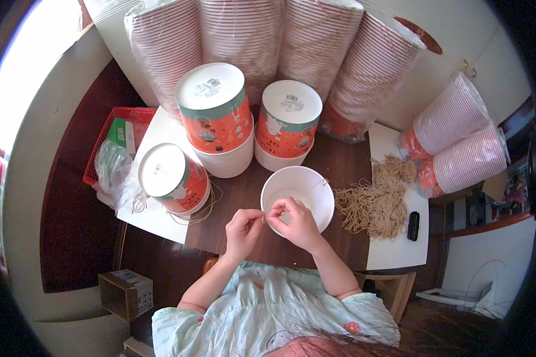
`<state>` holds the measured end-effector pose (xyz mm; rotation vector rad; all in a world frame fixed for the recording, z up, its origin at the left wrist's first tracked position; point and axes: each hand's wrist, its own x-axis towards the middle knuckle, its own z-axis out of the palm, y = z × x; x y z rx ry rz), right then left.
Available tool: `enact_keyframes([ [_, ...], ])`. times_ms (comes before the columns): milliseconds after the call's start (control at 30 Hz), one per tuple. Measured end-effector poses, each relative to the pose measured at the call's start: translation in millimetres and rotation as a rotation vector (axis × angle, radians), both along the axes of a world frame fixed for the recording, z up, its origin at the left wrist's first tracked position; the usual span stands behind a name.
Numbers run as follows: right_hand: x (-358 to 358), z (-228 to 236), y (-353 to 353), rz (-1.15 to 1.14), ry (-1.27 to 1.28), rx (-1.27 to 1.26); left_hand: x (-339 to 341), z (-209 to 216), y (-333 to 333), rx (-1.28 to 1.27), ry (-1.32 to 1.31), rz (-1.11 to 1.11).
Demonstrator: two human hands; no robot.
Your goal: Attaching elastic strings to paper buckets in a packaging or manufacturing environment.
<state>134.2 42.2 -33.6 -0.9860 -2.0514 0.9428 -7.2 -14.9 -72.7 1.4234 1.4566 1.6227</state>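
Note:
A white paper bucket (312,202) stands upright in front of me with its mouth up. A bit of tan cord (324,182) shows at its far right rim. My left hand (243,233) is closed in a pinch just left of the bucket. My right hand (296,225) pinches too, in front of the bucket's opening and partly hiding it. Their fingertips nearly meet around a thin tan cord end (264,218), which is barely visible. Right of the bucket lies a loose heap of tan cords (378,199).
Upside-down printed buckets (217,128), (289,122) stand behind, and another bucket (175,178) with cord around it stands left. Tall plastic-wrapped bucket stacks (241,41) line the back; more wrapped stacks (461,154) lean right. A black object (413,226) and a red basket (101,146) flank the table.

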Motion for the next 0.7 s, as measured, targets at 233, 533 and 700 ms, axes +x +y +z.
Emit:
enact_keyframes([
  [233,-1,-3,2,-0.014,0.017,0.011,-2,-8,-3,-0.1,-0.099,-0.084],
  [533,0,3,1,-0.007,-0.003,0.001,-2,8,0,-0.141,-0.045,-0.085],
  [700,3,3,1,-0.008,-0.014,0.018,-7,0,0,-0.204,-0.244,-0.178],
])
